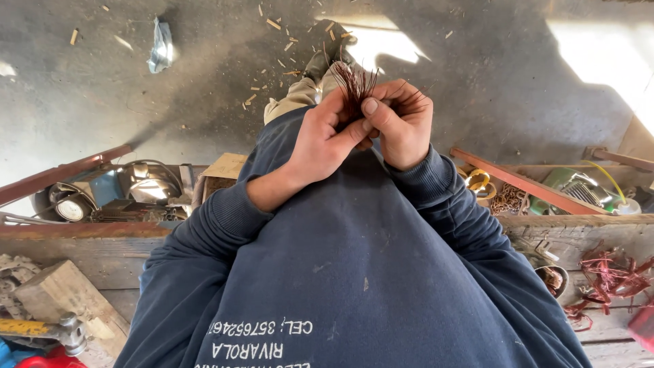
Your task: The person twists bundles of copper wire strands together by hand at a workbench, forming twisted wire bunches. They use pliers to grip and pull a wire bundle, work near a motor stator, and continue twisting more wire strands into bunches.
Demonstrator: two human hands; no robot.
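Observation:
Both my hands meet in front of my chest over a dark blue sweatshirt (354, 272). My left hand (325, 140) and my right hand (407, 126) together pinch a bundle of thin reddish-brown wire strands (354, 85). The strands fan out upward from between the fingers. My left thumb presses on the bundle near my right fingers. Below the hands, a khaki trouser leg (300, 95) and a dark shoe (327, 51) stand on the concrete floor.
A wooden bench (82, 252) flanks my body, with a round gauge (68, 208), a hammer (65, 332), a wood block (61, 293), a chain (507, 199) and tangled red wire (610, 272). Red metal bars (524, 184) cross it. Crumpled foil (161, 48) and wood chips lie on the floor.

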